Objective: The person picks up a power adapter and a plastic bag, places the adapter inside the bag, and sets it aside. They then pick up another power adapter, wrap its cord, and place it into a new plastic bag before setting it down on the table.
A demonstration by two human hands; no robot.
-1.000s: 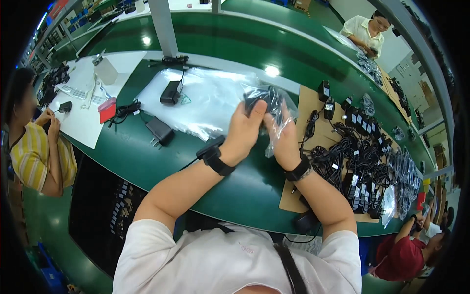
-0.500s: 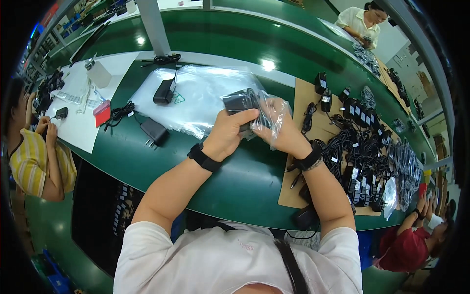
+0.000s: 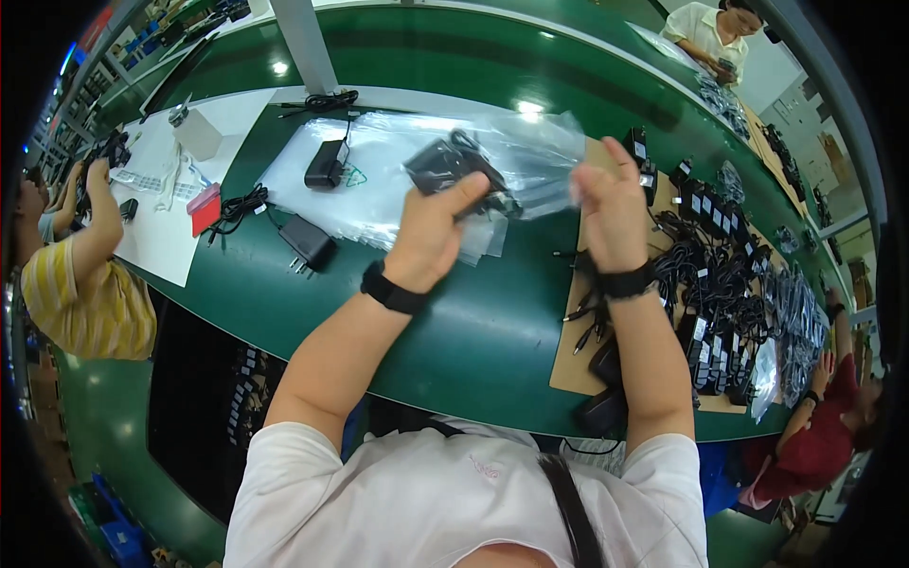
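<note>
My left hand [image 3: 436, 222] grips a black power adapter [image 3: 443, 166], thumb pressed on top. A bundled cable [image 3: 469, 147] lies against the adapter, and a clear plastic bag [image 3: 544, 175] covers both. To the right, my right hand [image 3: 611, 199] pinches the bag's far end, which is stretched out flat between the hands; its fingers are slightly blurred. Beneath lies a stack of clear bags [image 3: 374, 222]. On that stack sits another black adapter [image 3: 327, 163], and a third adapter [image 3: 306, 242] with its prongs showing rests on the green table just left of the bags.
At right, cardboard [image 3: 568, 374] carries several black adapters and a heap of cables [image 3: 672, 251], with bagged adapters [image 3: 791, 317] beyond. A metal post [image 3: 305, 47] rises behind the bags. A white bottle [image 3: 194, 137] and a red card [image 3: 205, 216] stand leftward. Other people work around.
My right hand has moved right, away from the left, drawing the bag's end out from a crumpled bunch. My left hand stays on the adapter, shifted slightly left.
</note>
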